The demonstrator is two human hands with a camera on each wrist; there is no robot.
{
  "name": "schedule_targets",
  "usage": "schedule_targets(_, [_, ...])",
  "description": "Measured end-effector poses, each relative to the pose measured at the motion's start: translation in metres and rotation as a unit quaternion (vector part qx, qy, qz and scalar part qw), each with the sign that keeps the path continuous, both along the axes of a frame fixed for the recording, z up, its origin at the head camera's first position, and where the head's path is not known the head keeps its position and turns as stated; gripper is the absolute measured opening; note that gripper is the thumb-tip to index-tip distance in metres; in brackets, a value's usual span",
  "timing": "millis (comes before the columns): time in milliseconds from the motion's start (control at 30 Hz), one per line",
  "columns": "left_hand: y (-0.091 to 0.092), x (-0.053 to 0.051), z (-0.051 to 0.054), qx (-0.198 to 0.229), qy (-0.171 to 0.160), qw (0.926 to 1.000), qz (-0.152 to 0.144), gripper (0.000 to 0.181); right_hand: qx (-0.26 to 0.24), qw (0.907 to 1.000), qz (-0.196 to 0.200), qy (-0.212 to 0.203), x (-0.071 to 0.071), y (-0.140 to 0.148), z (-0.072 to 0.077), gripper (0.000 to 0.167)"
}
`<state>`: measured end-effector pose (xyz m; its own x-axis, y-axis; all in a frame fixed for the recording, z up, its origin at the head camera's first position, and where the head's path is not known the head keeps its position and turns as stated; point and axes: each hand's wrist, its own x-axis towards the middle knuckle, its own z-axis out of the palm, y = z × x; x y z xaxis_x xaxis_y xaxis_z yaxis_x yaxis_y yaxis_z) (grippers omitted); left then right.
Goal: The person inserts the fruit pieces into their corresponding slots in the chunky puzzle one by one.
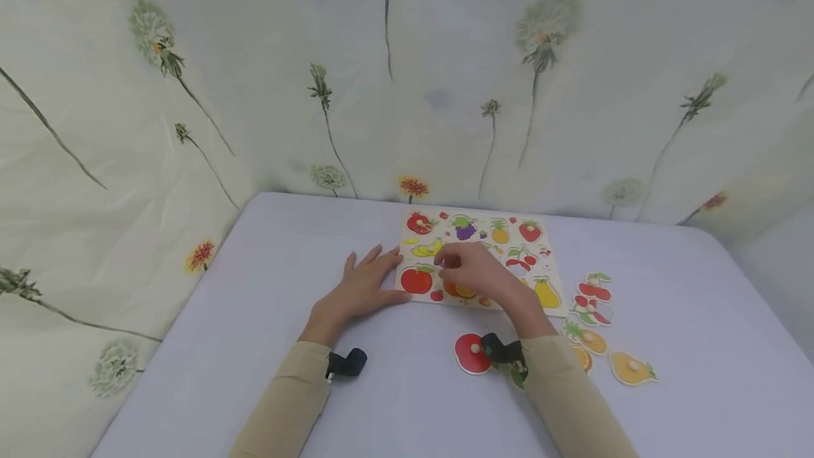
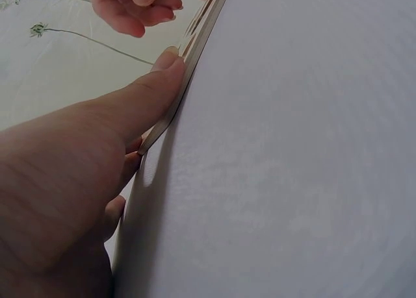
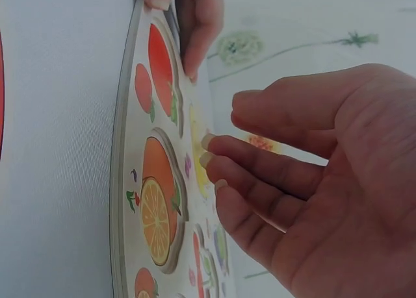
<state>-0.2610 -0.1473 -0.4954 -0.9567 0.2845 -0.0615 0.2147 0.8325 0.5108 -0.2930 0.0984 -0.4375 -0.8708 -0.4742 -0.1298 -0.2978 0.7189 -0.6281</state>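
Fingers spread, the left hand [image 1: 361,290] rests at the left edge of a fruit puzzle board [image 1: 557,310]. In the left wrist view its thumb [image 2: 146,93] touches the edge of the board [image 2: 207,35]. Over the board hovers the right hand [image 1: 478,273], fingers loosely bent and nothing held. The right wrist view shows a gap between thumb and fingers of that hand [image 3: 325,174], beside the board [image 3: 123,213] with its orange recess [image 3: 156,217]. A red apple picture [image 1: 416,280] lies between the hands; the right hand partly hides the board's middle.
Right of the board lie loose knobbed pieces: cherries [image 1: 594,290], a pineapple [image 1: 590,340], a pear [image 1: 631,369] and others. A red piece [image 1: 468,353] lies in front, near the right wrist. Behind the table [image 1: 394,394] hangs a dandelion-print cloth [image 1: 432,140].
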Motion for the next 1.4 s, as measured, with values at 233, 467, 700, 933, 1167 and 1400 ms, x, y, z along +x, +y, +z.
schedule_targets(233, [0.000,0.000,-0.001,-0.009,0.002,1.0000,0.000,0.085,0.010,0.9991,0.007,-0.041,0.011,0.005,0.004,0.021])
schedule_targets(467, [0.001,0.002,0.004,-0.006,0.000,1.0000,0.006,0.083,0.056,0.9954,0.051,-0.059,0.019,0.006,0.013,0.011])
schedule_targets(700, [0.001,0.004,0.006,-0.001,-0.004,1.0000,0.006,0.083,0.090,0.9919,0.079,-0.042,0.027,0.009,0.014,0.013])
schedule_targets(933, [0.002,0.004,0.006,-0.003,0.006,1.0000,-0.001,0.083,0.100,0.9887,0.092,-0.064,0.036,0.014,0.014,0.012])
schedule_targets(1167, [0.004,0.005,0.008,-0.004,0.001,1.0000,0.001,0.083,0.128,0.9856,0.070,-0.084,0.046,0.018,0.015,0.018])
schedule_targets(1400, [0.004,0.004,0.005,-0.011,0.001,0.9999,0.004,0.084,0.145,0.9825,0.070,-0.093,0.055,0.022,0.018,0.016])
